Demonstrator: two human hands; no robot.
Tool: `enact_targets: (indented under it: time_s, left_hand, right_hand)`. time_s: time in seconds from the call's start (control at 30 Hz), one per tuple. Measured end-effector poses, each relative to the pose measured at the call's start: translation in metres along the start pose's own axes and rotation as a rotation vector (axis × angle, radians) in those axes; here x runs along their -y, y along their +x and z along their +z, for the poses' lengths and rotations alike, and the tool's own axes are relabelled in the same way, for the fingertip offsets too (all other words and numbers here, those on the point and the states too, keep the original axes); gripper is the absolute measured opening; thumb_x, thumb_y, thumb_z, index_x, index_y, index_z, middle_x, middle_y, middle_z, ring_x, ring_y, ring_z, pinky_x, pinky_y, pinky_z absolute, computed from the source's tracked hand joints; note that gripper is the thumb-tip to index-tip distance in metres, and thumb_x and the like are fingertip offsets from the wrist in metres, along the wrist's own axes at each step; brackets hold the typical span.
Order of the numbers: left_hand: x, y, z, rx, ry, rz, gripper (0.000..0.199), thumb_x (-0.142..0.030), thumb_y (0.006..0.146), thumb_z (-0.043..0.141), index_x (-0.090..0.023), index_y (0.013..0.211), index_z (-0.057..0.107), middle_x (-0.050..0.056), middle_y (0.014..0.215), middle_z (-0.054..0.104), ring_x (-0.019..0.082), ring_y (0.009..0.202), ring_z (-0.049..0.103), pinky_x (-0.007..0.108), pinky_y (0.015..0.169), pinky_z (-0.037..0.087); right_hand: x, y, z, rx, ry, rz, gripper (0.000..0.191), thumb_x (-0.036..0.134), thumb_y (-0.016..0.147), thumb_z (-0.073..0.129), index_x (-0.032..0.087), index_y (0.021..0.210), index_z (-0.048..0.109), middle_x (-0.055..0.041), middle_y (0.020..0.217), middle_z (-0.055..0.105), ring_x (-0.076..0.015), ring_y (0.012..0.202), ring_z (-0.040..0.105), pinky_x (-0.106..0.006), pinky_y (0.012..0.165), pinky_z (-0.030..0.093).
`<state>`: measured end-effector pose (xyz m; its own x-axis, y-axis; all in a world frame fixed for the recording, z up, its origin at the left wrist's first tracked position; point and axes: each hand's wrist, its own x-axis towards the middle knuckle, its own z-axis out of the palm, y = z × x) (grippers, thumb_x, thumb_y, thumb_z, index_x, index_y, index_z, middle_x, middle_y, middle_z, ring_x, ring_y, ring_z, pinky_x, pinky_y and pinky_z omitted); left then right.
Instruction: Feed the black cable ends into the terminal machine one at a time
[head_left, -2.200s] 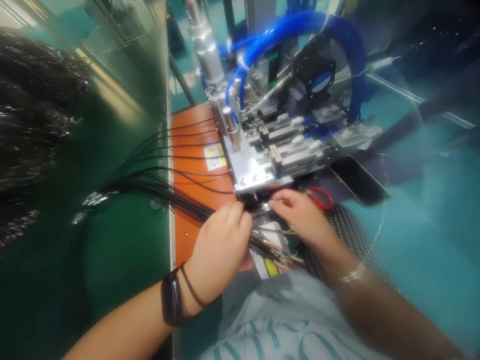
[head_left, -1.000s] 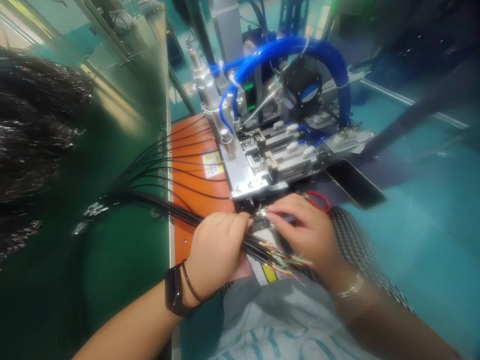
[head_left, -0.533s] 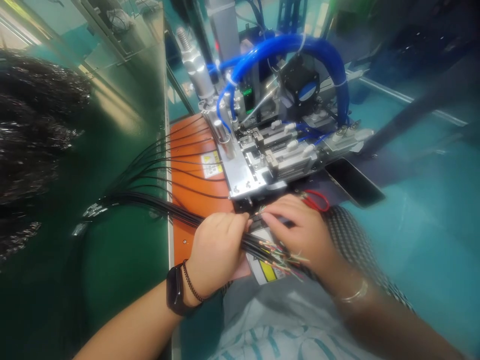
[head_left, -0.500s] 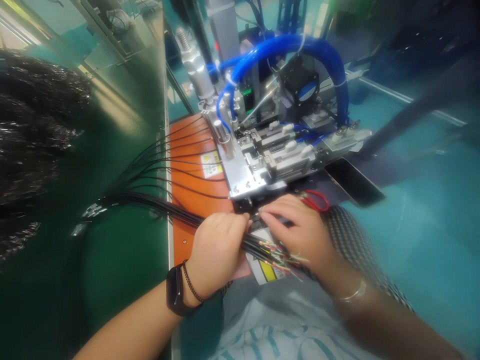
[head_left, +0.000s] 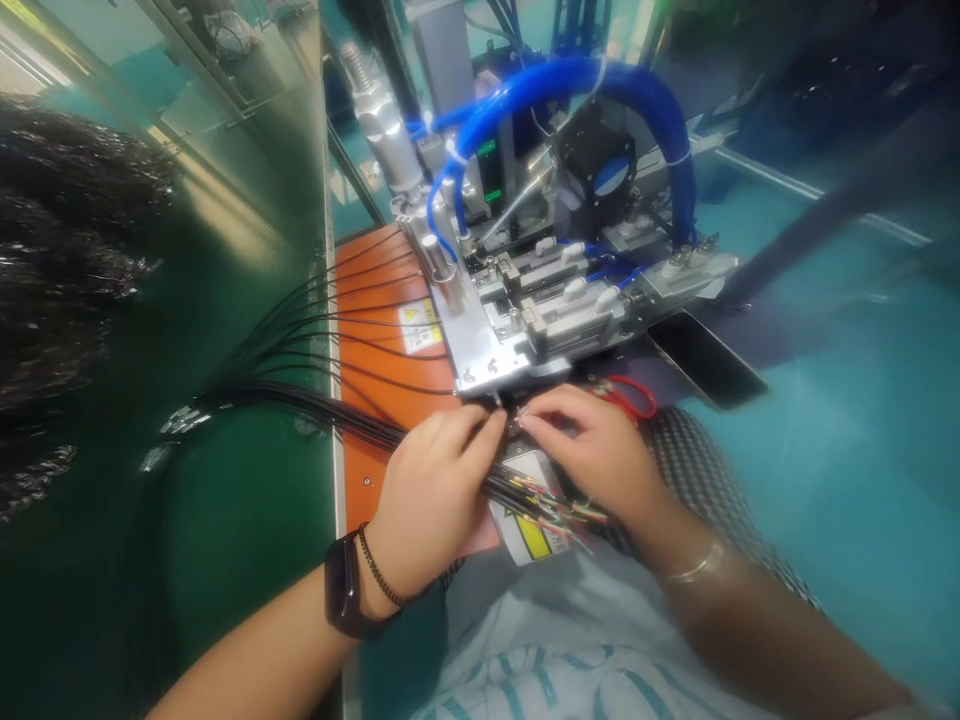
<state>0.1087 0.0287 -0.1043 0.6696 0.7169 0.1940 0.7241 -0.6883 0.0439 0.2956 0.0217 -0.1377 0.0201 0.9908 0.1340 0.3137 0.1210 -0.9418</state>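
Black cables (head_left: 358,424) end in red, green, yellow wires (head_left: 555,510); left hand (head_left: 439,490) and right hand (head_left: 606,452) narrowed, hold unclear

- Workshop, looks like a factory floor
- Metal machine (head_left: 570,325) with blue hose (head_left: 576,76), 1 o'clock
- Warning sticker (head_left: 412,328) at 10 o'clock, on orange panel (head_left: 363,515)
- Thick bundle of black cables (head_left: 289,396) over green worktop (head_left: 232,545), 9 o'clock

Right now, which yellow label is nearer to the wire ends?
The lower label, which the wire ends overlap; the upper label sits farther, on the orange board.
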Motion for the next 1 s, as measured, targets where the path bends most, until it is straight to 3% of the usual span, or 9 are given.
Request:
enact_targets:
  time_s: [0.07,0.27,0.5,1.0]
  left_hand:
    - [0.001,0.0,0.0,0.033,-0.005,0.006,0.047,-0.008,0.086,0.042,-0.018,0.131,0.047,0.009,0.116,0.056,0.022,0.099,0.051,0.035,0.079,0.046]
    - [0.006,0.001,0.006,0.03,0.025,0.053,0.04,-0.009,0.085,0.043,-0.019,0.123,0.054,0.007,0.103,0.06,0.021,0.09,0.053,0.034,0.074,0.045]
    - [0.008,0.002,0.004,0.067,0.092,0.09,0.042,-0.013,0.088,0.044,-0.029,0.126,0.052,0.006,0.101,0.058,0.019,0.086,0.052,0.032,0.068,0.044]
    - [0.007,-0.001,0.003,0.096,0.124,0.1,0.042,-0.014,0.09,0.043,-0.027,0.128,0.05,0.008,0.104,0.056,0.02,0.088,0.05,0.032,0.068,0.044]
  right_hand:
    - [-0.001,0.001,-0.001,0.005,0.015,0.066,0.005,0.021,0.082,0.062,0.021,0.078,0.066,-0.0003,0.078,0.067,-0.0162,0.074,0.061,-0.027,0.067,0.048]
    - [-0.006,0.005,-0.007,0.124,0.057,0.239,0.014,0.03,0.081,0.062,0.019,0.072,0.062,0.0008,0.068,0.063,-0.014,0.062,0.056,-0.024,0.055,0.043]
    - [-0.018,0.006,-0.008,0.215,0.159,0.29,0.014,0.03,0.082,0.057,0.019,0.075,0.062,-0.0001,0.072,0.063,-0.0143,0.065,0.057,-0.024,0.057,0.044]
    - [-0.014,0.007,-0.005,0.184,0.124,0.313,0.008,0.022,0.076,0.055,0.018,0.07,0.058,0.0017,0.067,0.058,-0.0123,0.059,0.05,-0.024,0.052,0.038]
